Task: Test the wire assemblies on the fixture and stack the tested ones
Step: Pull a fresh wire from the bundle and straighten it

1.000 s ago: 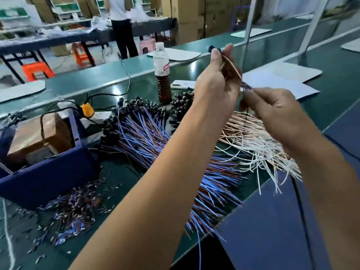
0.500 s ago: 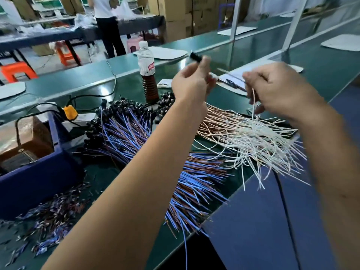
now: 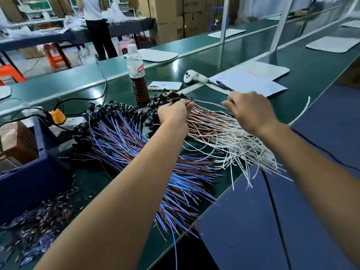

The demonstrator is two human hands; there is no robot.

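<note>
Both hands have dropped from chest height to the white-and-copper wire pile (image 3: 224, 137). From the head view, left hand (image 3: 173, 114) pinches a single white wire assembly (image 3: 210, 103) at its black plug; right hand (image 3: 251, 112) grips its lead. Loose strands could snag and scatter the stack.

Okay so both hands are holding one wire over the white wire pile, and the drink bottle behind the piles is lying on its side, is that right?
Not quite. The head view shows the bottle standing upright behind the piles, not lying on its side. The rest holds: the left hand and right hand hold one wire between them over the white wire pile.
</note>
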